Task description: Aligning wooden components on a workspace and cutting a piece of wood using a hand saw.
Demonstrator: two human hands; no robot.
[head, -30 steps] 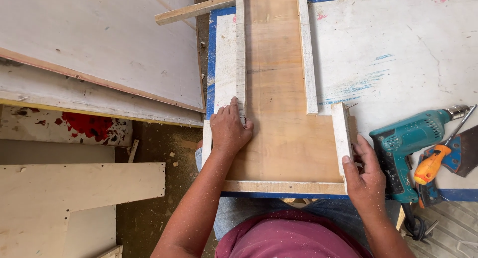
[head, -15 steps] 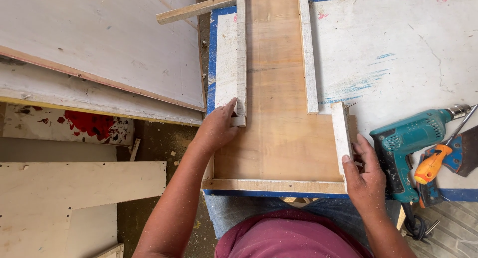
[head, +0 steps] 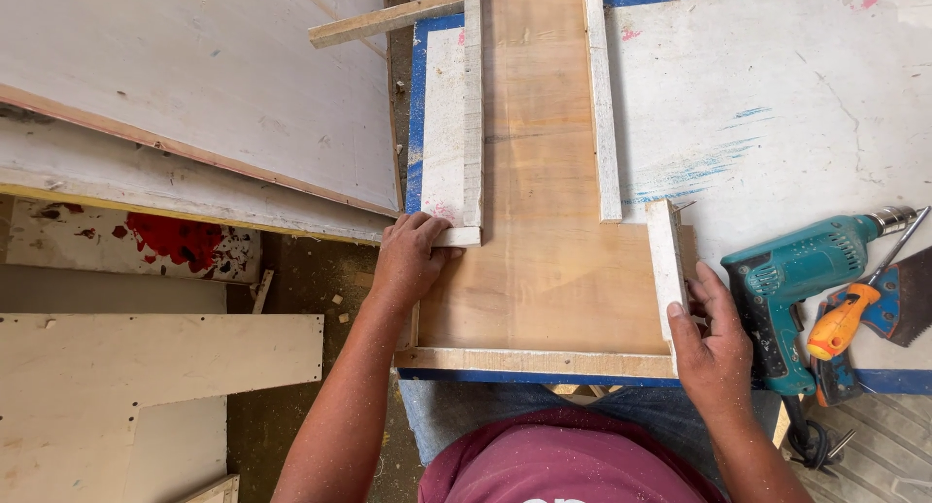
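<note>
A T-shaped plywood panel with pale wooden strips nailed along its edges lies on a white worktop with blue edges. My left hand grips the panel's left side, fingers curled on the short strip at the inner corner. My right hand holds the right side, thumb against the upright white strip. A strip runs along the near edge, just above my lap.
A teal electric drill lies right of my right hand, beside an orange-handled screwdriver and a saw blade. Large white boards lean at left. A cut plywood piece lies on the dusty floor.
My left hand slid from flat on the panel to its left edge, gripping the corner strip. The panel shifted slightly nearer. My right hand stayed in place.
</note>
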